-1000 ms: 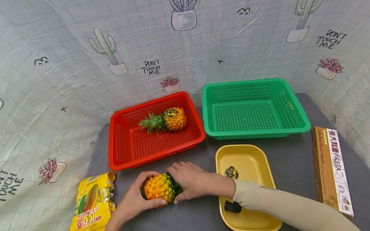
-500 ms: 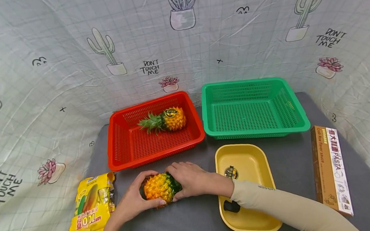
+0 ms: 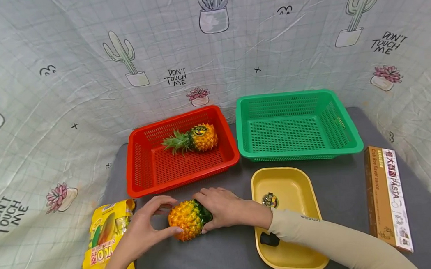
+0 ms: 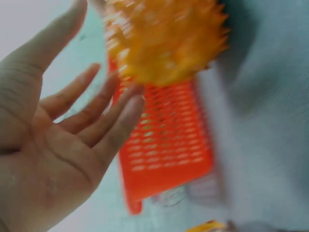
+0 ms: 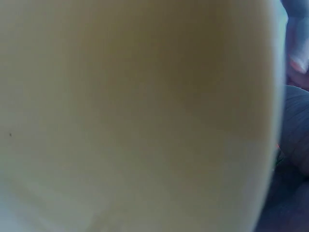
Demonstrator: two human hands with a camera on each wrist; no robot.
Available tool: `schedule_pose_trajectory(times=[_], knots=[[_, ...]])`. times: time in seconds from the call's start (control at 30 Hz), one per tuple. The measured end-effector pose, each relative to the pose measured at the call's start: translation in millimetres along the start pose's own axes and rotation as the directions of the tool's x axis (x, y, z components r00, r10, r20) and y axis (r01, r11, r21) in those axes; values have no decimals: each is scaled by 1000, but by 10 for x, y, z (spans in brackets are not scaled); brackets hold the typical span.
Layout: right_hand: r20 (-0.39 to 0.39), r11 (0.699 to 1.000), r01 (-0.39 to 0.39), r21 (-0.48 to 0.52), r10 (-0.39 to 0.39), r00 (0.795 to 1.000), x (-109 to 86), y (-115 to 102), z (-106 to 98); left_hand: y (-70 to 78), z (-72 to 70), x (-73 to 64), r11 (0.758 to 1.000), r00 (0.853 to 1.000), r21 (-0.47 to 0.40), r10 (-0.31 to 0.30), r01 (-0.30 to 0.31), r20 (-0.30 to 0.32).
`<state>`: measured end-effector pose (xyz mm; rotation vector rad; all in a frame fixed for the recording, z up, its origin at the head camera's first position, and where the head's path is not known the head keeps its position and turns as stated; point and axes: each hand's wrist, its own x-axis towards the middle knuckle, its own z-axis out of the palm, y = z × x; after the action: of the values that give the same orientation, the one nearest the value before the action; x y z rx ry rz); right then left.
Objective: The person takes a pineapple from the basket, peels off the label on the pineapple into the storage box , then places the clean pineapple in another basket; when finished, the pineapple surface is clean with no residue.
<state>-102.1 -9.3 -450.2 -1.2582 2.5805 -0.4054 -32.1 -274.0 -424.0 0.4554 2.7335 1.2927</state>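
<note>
On the dark tabletop in the head view lies a yellow-orange pineapple. My right hand grips its green leafy end, which is mostly hidden under the fingers. At the other end is my left hand, its fingers spread and its thumb tip close to the fruit. From the left wrist the same hand shows an open palm, apart from the blurred pineapple. Most of the right wrist view is covered by a blurred beige surface.
Behind stands a red basket holding another pineapple, beside a green basket. A yellow tray with a round label lies under my right forearm. A yellow snack bag is at left, a pasta box at right.
My left hand has let go of the pineapple, its fingers opening and drawing back to the left. The right hand and the pineapple have stayed in place.
</note>
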Motion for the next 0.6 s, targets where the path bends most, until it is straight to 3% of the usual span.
schedule_pose_trajectory(times=[0.1, 0.17, 0.27, 0.33, 0.43, 0.5, 0.53, 0.6], knots=[[4, 1000, -1, 3, 1, 1000, -10, 3, -1, 89, -158, 6, 998, 992, -11, 61, -63, -108], [7, 1000, -1, 5, 1, 1000, -8, 5, 3, 123, -263, 24, 994, 975, -38, 90, -100, -202], [7, 1000, -3, 8, 3, 1000, -13, 13, 0, 115, -362, 102, 988, 924, -61, 111, -143, -365], [6, 1000, -5, 8, 4, 1000, -13, 18, 1, 85, -392, 156, 989, 872, -58, 93, -137, -480], [8, 1000, -3, 11, 3, 1000, -14, 18, 7, 7, -409, 223, 996, 785, 3, 69, -86, -616], [9, 1000, 0, 11, 0, 1000, -12, 18, 11, -53, -417, 257, 1000, 742, 27, 23, -7, -670], [7, 1000, 0, 11, 0, 1000, -13, 18, 11, -84, -424, 275, 999, 735, 26, -10, 37, -678], [3, 1000, -1, 9, 1, 1000, -15, 21, 11, -139, -448, 318, 992, 744, -16, -104, 125, -661]])
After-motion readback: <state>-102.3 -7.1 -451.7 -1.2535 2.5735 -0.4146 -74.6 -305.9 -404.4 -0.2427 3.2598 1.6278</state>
